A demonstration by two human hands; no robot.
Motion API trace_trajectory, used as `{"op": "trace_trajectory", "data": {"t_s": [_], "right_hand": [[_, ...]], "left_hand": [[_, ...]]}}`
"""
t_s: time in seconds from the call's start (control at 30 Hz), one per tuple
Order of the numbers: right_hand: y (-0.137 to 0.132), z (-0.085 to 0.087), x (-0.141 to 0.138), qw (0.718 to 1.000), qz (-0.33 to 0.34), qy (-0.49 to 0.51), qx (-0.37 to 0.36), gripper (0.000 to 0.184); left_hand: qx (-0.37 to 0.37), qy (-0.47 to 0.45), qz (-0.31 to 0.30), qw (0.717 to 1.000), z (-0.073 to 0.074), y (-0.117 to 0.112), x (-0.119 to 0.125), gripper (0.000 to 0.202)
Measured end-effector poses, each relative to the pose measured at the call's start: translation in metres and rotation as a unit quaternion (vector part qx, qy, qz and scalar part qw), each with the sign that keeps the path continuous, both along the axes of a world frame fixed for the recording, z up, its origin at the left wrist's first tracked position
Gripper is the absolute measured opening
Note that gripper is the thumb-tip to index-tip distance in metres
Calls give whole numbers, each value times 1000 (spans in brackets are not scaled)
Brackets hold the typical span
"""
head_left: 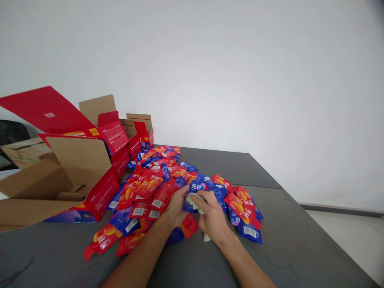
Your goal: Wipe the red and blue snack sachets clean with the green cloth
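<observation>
My left hand [177, 206] grips a blue snack packet [196, 185] by its left side, above the dark table. In my right hand [213, 218] is a crumpled whitish cloth [193, 202], pressed against the front of that packet. A loose end of the cloth hangs below the right palm. The packet's lower part is partly covered by the cloth and fingers. To the left of my hands spreads a large heap of red and blue packets [150, 186]. A smaller pile of similar packets [243, 208] lies just right of my right hand.
An open red cardboard box [103, 192] stands at the left with its flaps spread. More open red boxes [144, 136] line up behind it. The dark table [222, 162] runs back to a white wall [228, 80], and its right edge drops to a pale floor.
</observation>
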State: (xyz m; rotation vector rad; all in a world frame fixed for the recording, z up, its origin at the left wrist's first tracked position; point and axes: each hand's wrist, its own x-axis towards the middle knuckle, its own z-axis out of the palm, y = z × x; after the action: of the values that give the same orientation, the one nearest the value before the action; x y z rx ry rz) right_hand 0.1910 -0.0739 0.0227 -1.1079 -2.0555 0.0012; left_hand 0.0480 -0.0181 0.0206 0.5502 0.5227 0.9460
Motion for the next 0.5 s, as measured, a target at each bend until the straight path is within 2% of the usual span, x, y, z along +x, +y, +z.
{"op": "trace_trajectory", "data": {"t_s": [0.1,0.2,0.3,0.5], "right_hand": [[10,-3,13,994,-86,53,44,66],[18,-3,24,985,-143,78,65,59],[20,0,29,982,-149,87,70,54],[15,9,25,979,-142,123,79,46]], "left_hand": [[6,59,9,998,-7,-6,5,30],[-1,110,-27,994,-10,-8,7,36],[0,92,-53,994,-9,-6,5,35],[-31,-7,-80,996,2,-1,-8,36]]}}
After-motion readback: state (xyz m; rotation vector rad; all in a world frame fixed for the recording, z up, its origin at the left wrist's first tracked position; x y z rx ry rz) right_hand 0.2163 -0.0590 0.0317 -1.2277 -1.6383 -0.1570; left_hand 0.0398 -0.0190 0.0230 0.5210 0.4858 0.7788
